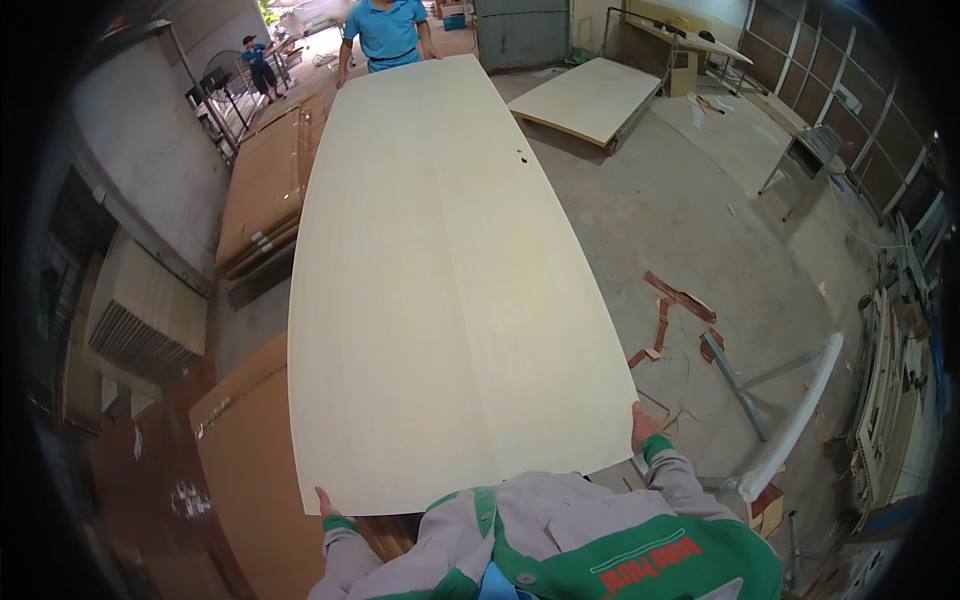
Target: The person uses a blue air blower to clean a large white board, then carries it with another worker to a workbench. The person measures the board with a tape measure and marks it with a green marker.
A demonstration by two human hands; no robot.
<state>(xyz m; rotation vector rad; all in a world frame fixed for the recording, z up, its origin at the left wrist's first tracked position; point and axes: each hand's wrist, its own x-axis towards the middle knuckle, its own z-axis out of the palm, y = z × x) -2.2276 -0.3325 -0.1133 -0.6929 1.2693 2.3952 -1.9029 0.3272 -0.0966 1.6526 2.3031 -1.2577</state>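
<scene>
A long, pale cream door panel (440, 300) lies flat in front of me, stretching away to a co-worker. Two small dark holes show near its far right edge. My left hand (326, 503) grips the near left corner, its thumb up at the edge and its fingers hidden underneath. Around the right edge close to the near corner, my right hand (645, 426) is closed, also with fingers partly hidden. At the far end a person in a blue shirt (385, 32) has a hand at each side of the panel.
Brown board stacks (262, 190) stand along the left, with a nearer brown sheet (245, 450) beside the panel. Stacked pale panels (150, 310) lean farther left. On the right floor are reddish-brown scraps (682, 295) and a grey metal frame (735, 385). Another pale panel (590, 97) rests behind them.
</scene>
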